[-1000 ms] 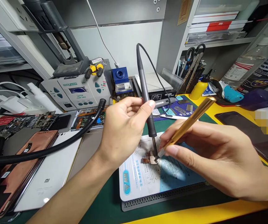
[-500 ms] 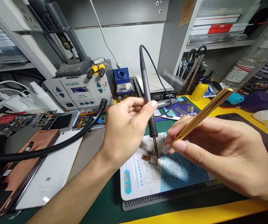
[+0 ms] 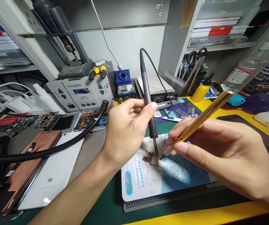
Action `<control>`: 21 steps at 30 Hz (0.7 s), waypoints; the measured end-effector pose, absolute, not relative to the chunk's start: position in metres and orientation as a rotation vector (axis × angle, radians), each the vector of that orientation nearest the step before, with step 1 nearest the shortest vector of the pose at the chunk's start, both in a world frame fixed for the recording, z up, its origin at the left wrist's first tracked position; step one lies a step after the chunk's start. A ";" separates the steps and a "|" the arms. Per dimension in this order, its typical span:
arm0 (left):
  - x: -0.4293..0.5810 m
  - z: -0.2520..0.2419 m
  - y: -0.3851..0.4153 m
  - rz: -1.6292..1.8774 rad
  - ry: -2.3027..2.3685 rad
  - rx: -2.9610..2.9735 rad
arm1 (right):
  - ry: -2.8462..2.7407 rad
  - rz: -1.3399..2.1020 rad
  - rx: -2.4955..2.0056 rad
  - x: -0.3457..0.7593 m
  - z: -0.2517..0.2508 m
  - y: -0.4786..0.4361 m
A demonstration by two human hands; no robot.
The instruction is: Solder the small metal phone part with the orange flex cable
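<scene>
My left hand point(image 3: 127, 131) is pinched around the soldering iron point(image 3: 148, 100), thumb and fingers closed on the grey handle, iron near upright, tip down on the small flex-cable part point(image 3: 151, 158). My right hand point(image 3: 218, 153) is clamped pen-style on the gold tool point(image 3: 200, 120), its silver tip just right of the iron tip, close to the part; can't tell if it touches. The part sits on the white-and-blue work card point(image 3: 146, 181), near its top middle. Card has a blue logo at lower left plus print that looks like "SCREEN..." and Chinese characters, too small to read properly. Card lies on the black perforated mat point(image 3: 172, 197), which sits on green bench surface. Left of the card: white phone back point(image 3: 52, 178) with the "mi" logo, then a copper-coloured phone back point(image 3: 29, 159) beyond it, black hose point(image 3: 55, 147) running across both. Behind the card, far left: grey rework station point(image 3: 83, 93), "QUICK" on the front, "LEAD FREE" under the display. Directly behind the card: blue tip-cleaner box point(image 3: 122, 79). Behind and to the right of the card: yellow bottle point(image 3: 200, 90), mesh holder with scissors point(image 3: 195, 56), clear bottle point(image 3: 246, 72), and a dark can point(image 3: 265, 78) with partly readable text ending in "Solvent".
</scene>
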State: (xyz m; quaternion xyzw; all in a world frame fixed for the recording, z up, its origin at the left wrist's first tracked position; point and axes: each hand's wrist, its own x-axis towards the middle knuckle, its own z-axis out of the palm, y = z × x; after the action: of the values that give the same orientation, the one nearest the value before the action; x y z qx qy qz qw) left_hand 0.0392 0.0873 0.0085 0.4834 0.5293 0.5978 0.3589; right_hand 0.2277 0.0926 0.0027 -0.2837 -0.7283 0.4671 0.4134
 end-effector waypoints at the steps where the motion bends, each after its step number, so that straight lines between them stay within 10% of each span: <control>1: 0.039 0.009 0.088 1.541 1.362 1.243 | -1.816 1.184 -0.723 0.228 0.003 0.093; 21: 0.031 0.008 0.091 1.466 1.220 1.071 | -1.561 1.546 -0.803 0.231 -0.001 0.110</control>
State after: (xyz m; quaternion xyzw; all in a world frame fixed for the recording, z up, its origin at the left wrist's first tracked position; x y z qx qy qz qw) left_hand 0.0306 0.0906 0.0079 0.4351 0.4955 0.5953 0.4592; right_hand 0.2313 0.1097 -0.0014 -0.3160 -0.6145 0.6084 0.3904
